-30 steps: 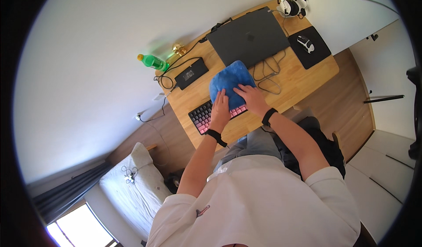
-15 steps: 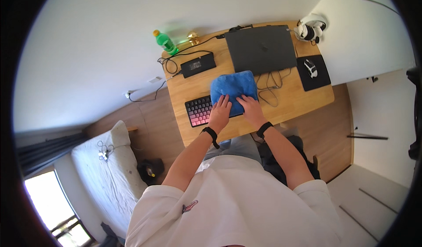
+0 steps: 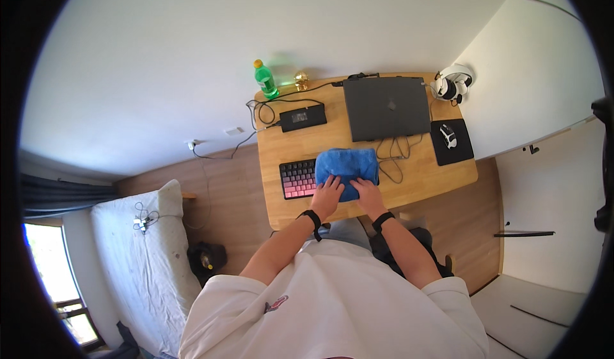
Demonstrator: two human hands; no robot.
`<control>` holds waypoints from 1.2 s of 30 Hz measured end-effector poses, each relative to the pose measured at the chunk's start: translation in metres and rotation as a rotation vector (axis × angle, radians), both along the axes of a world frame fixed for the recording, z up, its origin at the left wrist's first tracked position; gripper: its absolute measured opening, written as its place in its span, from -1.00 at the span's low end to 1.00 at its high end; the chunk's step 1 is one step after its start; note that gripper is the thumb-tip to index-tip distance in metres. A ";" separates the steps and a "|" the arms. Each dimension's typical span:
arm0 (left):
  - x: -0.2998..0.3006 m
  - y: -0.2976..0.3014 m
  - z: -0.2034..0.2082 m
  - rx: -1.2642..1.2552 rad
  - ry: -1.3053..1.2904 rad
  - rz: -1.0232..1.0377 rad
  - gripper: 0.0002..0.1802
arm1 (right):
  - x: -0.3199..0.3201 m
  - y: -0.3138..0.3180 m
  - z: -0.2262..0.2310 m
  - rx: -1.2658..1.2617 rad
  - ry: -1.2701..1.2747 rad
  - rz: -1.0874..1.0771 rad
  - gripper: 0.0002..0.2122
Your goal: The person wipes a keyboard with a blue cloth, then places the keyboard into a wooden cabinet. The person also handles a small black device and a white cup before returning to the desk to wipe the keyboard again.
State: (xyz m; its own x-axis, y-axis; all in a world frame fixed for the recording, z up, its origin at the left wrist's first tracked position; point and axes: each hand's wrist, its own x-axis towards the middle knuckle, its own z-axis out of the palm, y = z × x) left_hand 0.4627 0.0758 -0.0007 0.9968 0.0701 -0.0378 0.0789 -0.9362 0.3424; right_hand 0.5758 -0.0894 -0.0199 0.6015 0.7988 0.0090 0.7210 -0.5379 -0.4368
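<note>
A blue plush cloth (image 3: 348, 161) lies bunched on the wooden desk, over the right part of a keyboard (image 3: 298, 181) with black-to-pink keys. A darker fold runs along its near side. My left hand (image 3: 327, 196) rests on the near left part of this cloth, fingers apart and pointing away from me. On the near right part lies my right hand (image 3: 369, 196), its fingers also stretched over the fabric. Both thumbs point inward. The undersides of the fingers are hidden. Each wrist wears a black band.
Behind the cloth sits a closed dark laptop (image 3: 387, 108), with thin cables (image 3: 396, 157) nearer me. A black power adapter (image 3: 303, 117), green bottle (image 3: 266, 81) and gold ornament (image 3: 301, 81) stand far left. At the right are a mouse (image 3: 448, 135) on a black pad and a white headset (image 3: 454, 83).
The view has tilted, so the desk appears lower in the picture. Both hands stay on the cloth, and its near side now shows a more distinct dark fold.
</note>
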 end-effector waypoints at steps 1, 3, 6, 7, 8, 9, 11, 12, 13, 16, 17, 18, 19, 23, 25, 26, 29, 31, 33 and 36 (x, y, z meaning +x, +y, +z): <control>-0.003 -0.001 0.000 -0.006 0.013 -0.001 -0.60 | -0.003 -0.002 0.001 -0.003 0.009 0.004 -0.48; -0.010 -0.002 -0.005 0.001 0.016 0.000 -0.59 | -0.009 -0.004 0.002 0.000 0.030 0.012 -0.48; -0.017 -0.010 -0.003 -0.023 -0.001 -0.028 -0.60 | -0.017 -0.018 0.001 0.009 0.076 -0.004 -0.47; -0.019 -0.011 -0.004 -0.021 0.008 -0.042 -0.60 | -0.020 -0.020 0.006 0.022 0.099 -0.010 -0.46; -0.022 -0.013 -0.006 -0.019 0.017 -0.056 -0.60 | -0.024 -0.021 0.008 0.034 0.123 -0.015 -0.45; -0.025 -0.015 -0.008 -0.018 0.027 -0.069 -0.60 | -0.029 -0.024 0.005 0.027 0.139 -0.023 -0.45; -0.028 -0.018 -0.004 -0.018 0.025 -0.096 -0.60 | -0.039 -0.034 -0.001 0.002 0.165 -0.054 -0.44; -0.029 -0.019 -0.003 -0.025 0.039 -0.111 -0.59 | -0.043 -0.037 -0.005 0.039 0.164 -0.063 -0.46; -0.032 -0.020 -0.003 -0.034 0.059 -0.123 -0.59 | -0.044 -0.038 -0.004 0.025 0.179 -0.057 -0.47; -0.036 -0.025 -0.009 -0.079 0.039 -0.110 -0.57 | -0.046 -0.042 -0.005 0.000 0.208 -0.037 -0.50; -0.038 -0.026 -0.011 -0.085 0.033 -0.108 -0.57 | -0.046 -0.044 -0.006 0.003 0.206 -0.027 -0.51; -0.040 -0.027 -0.014 -0.100 0.048 -0.115 -0.57 | -0.046 -0.046 -0.007 0.006 0.204 -0.017 -0.52; -0.038 -0.026 -0.015 -0.114 0.059 -0.124 -0.57 | -0.045 -0.049 -0.009 -0.011 0.201 -0.014 -0.53; -0.031 -0.024 -0.023 -0.324 0.161 -0.123 -0.59 | -0.041 -0.059 -0.009 -0.094 0.254 -0.005 -0.58; -0.029 -0.025 -0.026 -0.436 0.230 -0.128 -0.59 | -0.039 -0.061 0.001 -0.119 0.272 0.001 -0.59; -0.025 -0.024 -0.023 -0.492 0.263 -0.132 -0.59 | -0.039 -0.063 0.014 -0.120 0.261 0.003 -0.60; -0.017 -0.025 -0.003 -0.513 0.342 -0.140 -0.59 | -0.031 -0.073 0.029 -0.107 0.213 0.007 -0.59; -0.009 -0.025 0.001 -0.513 0.255 -0.113 -0.56 | -0.025 -0.074 0.039 -0.091 0.167 0.000 -0.58; -0.001 -0.025 0.007 -0.487 0.109 -0.055 -0.58 | -0.011 -0.069 0.055 -0.026 0.201 -0.039 -0.55; 0.038 -0.027 0.057 -0.481 0.053 0.123 -0.64 | 0.017 -0.059 0.075 0.098 0.217 -0.152 -0.54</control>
